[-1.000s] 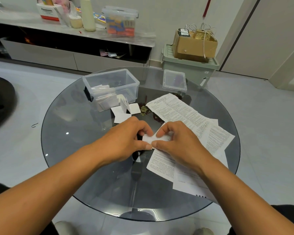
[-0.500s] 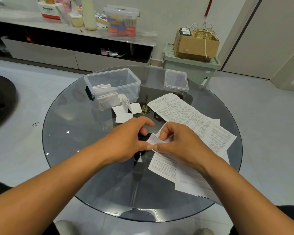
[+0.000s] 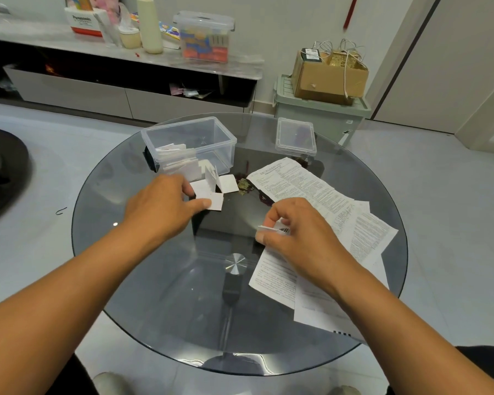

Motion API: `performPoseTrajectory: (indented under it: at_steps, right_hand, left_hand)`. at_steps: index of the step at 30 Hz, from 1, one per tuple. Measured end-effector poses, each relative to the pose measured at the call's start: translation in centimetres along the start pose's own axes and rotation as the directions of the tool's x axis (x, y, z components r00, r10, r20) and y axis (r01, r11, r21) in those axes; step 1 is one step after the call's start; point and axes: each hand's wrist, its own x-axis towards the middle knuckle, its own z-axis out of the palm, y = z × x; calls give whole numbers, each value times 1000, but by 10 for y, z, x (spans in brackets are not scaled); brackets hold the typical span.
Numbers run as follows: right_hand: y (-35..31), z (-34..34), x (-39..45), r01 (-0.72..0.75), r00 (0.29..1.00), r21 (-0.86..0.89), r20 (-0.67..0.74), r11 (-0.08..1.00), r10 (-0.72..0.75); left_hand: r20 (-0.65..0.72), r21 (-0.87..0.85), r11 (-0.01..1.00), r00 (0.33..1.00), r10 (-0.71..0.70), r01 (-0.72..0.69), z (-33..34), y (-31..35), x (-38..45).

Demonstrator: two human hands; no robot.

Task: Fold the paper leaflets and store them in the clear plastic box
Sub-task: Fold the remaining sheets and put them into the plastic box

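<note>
Left grip [image 3: 161, 205] moved onto loose folded leaflets [image 3: 211, 192], right grip [image 3: 294, 232] pinching folded leaflet [image 3: 270, 228], clear box [image 3: 188, 145] part-filled

Evenly lit, soft indoor light from above, neither dim nor harsh. Small bright glints on the smoked glass table [image 3: 143, 275] at 9 o'clock and on the metal hub [image 3: 235, 263] at centre; pale streaks of glare along the rim at 6 o'clock. Faint, diffuse shadows beneath the left hand [image 3: 161, 208] and right hand [image 3: 295, 233]. Strong wide-angle bending toward the edges: door frame at 2 o'clock leaning, forearms swelling at 7 and 5 o'clock. Slight softness on the shelf clutter at 11 o'clock; leaflet print unreadable.
</note>
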Motion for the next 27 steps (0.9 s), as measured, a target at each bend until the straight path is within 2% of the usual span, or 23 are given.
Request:
performPoseTrajectory:
  at_steps: [4,7,10,13,15,19,24,27]
  right_hand:
    - [3,0,1,-30,999,178,-13,984,33]
    - [4,0,3,11,998,302,-66,953,9]
    - [1,-1,3,87,995,481,-87,872,-51]
    - [-3,4,2,152,988,561,-102,813,-114]
    - [-3,9,3,197,980,476,-123,857,-157]
    - [0,13,5,202,979,232,-80,952,-188]
    - [5,11,4,173,983,34,53,984,-175]
    - [5,12,1,178,982,-4,68,984,-177]
  left_hand:
    - [55,-81,996,998,41,-36,9,4,-4]
    - [101,-107,992,992,80,-69,6,12,-16]
    - [169,-321,943,975,144,-84,2,24,-33]
    - [229,-564,823,946,230,-64,5,35,-46]
    - [234,-617,784,936,264,-67,10,37,-50]
    - [262,-567,818,919,295,-101,16,34,-47]
    - [262,-509,846,907,330,-160,17,28,-43]
    - [267,-592,798,905,331,-117,14,32,-46]
